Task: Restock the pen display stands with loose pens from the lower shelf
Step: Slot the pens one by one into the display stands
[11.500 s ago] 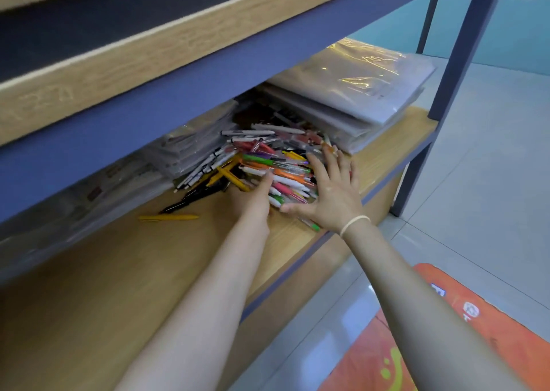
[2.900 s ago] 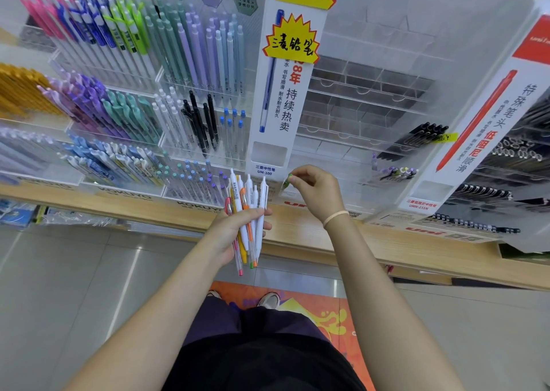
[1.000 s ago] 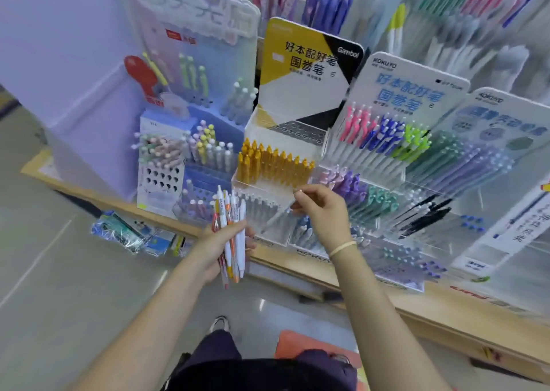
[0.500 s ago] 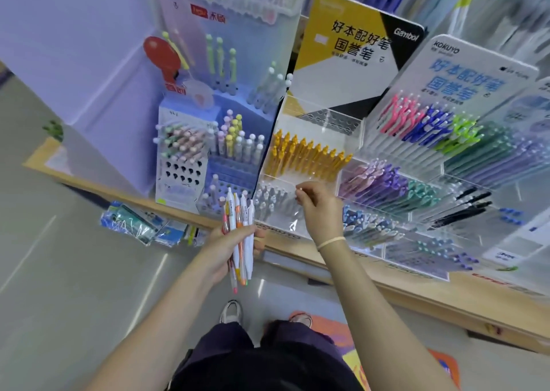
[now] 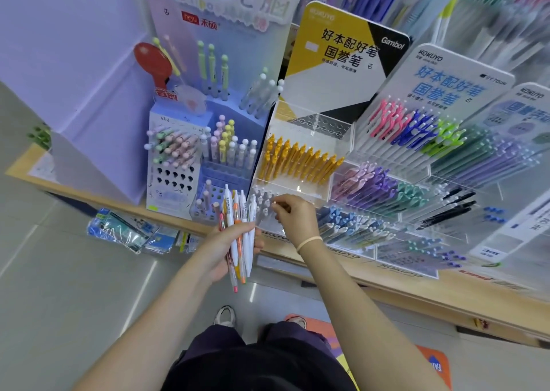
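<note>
My left hand [image 5: 221, 250] grips a bundle of loose pens [image 5: 239, 236], white, orange and pink, held upright in front of the shelf. My right hand [image 5: 293, 216] is just right of the bundle, its fingertips pinching the top of a white pen [image 5: 274, 203] at the lowest row of the clear display stand [image 5: 300, 195]. That row holds several white-topped pens [image 5: 262, 198]. Above it sits a row of yellow pens [image 5: 297, 163]. A purple stand [image 5: 178, 179] with pastel pens is to the left.
More clear stands with pink, blue, green, purple and black pens [image 5: 416, 164] fill the wooden shelf [image 5: 416, 289] to the right. Plastic packets [image 5: 128, 233] lie on the level below at left. My shoes and an orange mat [image 5: 431, 367] are on the grey floor.
My right hand has dropped from the yellow pen row to the lowest row of white-topped pens, closer to the bundle. The bundle stays in my left hand.
</note>
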A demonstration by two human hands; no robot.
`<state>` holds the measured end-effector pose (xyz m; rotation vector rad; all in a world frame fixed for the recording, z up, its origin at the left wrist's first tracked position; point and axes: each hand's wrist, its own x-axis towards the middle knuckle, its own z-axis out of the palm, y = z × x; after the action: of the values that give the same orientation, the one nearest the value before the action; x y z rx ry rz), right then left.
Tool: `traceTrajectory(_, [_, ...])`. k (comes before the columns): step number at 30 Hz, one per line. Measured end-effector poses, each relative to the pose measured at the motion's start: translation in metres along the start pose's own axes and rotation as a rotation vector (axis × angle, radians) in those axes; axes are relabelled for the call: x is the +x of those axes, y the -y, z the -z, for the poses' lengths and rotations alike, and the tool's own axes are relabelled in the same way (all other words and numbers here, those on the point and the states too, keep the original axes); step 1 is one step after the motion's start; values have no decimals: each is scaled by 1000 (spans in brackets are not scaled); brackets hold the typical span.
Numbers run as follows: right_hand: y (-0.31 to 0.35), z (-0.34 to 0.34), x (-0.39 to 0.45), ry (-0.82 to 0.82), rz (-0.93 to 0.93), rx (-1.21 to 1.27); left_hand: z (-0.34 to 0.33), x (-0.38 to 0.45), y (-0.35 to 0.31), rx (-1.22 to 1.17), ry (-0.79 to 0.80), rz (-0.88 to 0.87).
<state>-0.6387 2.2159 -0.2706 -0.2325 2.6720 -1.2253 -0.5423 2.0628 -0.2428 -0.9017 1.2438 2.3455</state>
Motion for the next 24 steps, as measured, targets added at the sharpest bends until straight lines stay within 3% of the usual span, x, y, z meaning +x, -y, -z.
traceTrajectory(5, [0, 2, -2, 10, -49, 54, -3, -5, 1, -3, 9, 34])
traceTrajectory(9, [12, 14, -15, -62, -130, 302, -4, -9, 4, 47, 38, 11])
traceTrajectory(13, [34, 33, -33, 143, -232, 614, -7, -13, 6, 86, 75, -10])
traceTrajectory(16, [40, 34, -42, 245, -226, 588, -10, -14, 8, 117, 91, -29])
traceTrajectory(24, [32, 42, -52, 183, -274, 755, -7, -16, 15, 142, 20, -41])
